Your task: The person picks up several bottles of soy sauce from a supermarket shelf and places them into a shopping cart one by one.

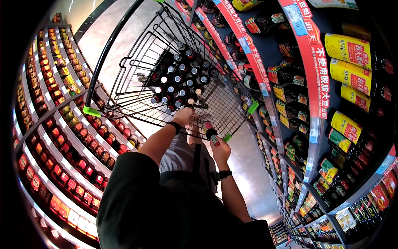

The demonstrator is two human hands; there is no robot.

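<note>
In the head view, my right hand (220, 152) grips a dark glass bottle (208, 129) by its patterned neck. The bottle tilts over the near rim of a wire shopping cart (224, 109), its base towards the basket. My left hand (184, 115) reaches over the cart with curled fingers beside the nearest capped bottles; whether it holds one is hidden. Several dark bottles (183, 79) stand upright and close together inside the basket, most with silvery or pale caps.
A black cart handle (107, 51) with green end pieces arches at the left. On the right, shelves with red price strips (314, 62) hold sauce bottles (348, 81). Curved-looking shelves of jars (82, 133) line the left. Pale floor tiles (248, 183) run between.
</note>
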